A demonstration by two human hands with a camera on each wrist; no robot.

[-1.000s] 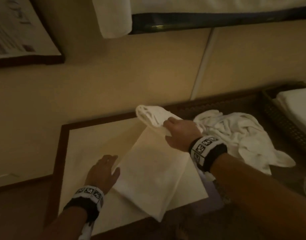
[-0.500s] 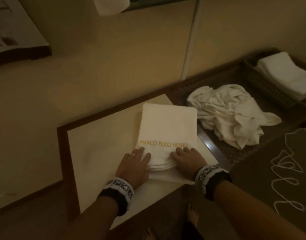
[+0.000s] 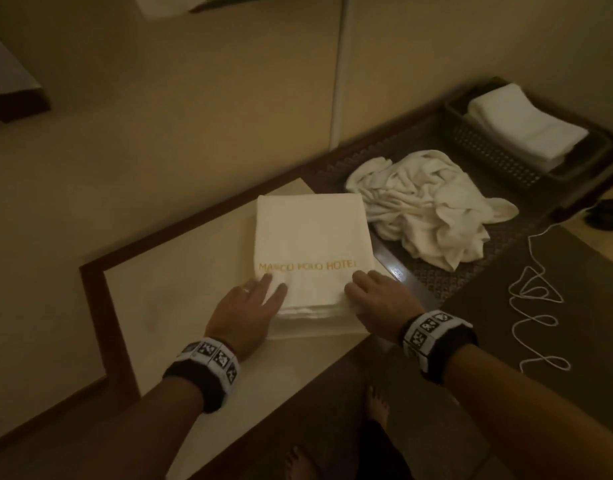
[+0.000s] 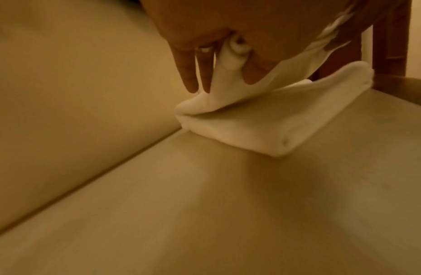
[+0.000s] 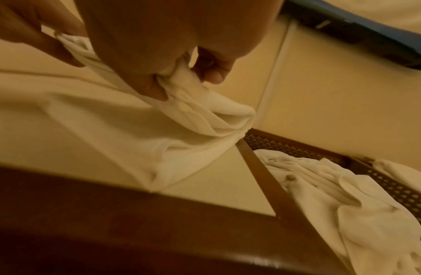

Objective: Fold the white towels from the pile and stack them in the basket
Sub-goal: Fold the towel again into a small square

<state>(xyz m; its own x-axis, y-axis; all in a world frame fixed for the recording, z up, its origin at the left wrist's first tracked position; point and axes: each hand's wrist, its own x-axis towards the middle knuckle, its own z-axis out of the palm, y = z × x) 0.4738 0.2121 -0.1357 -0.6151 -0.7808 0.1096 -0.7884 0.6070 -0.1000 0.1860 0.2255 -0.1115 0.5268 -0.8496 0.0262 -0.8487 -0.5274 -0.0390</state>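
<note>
Both hands — left hand [image 3: 244, 308], right hand [image 3: 379, 299] — pinched the folded towel's [image 3: 312, 237] near corners at the table's [image 3: 180, 296] right edge, apparently lifting — next, carry it to the basket [image 3: 485, 150]

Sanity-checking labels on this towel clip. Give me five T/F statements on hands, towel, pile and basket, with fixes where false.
1. Both hands grip the near edge of the folded towel: left hand, right hand. True.
2. The towel carries gold lettering. True.
3. The basket is empty. False: folded white towels already lie in it.
4. The crumpled pile lies left of the folded towel. False: it lies to its right, between towel and basket.
5. The folded towel sits on the light tabletop. True.
</note>
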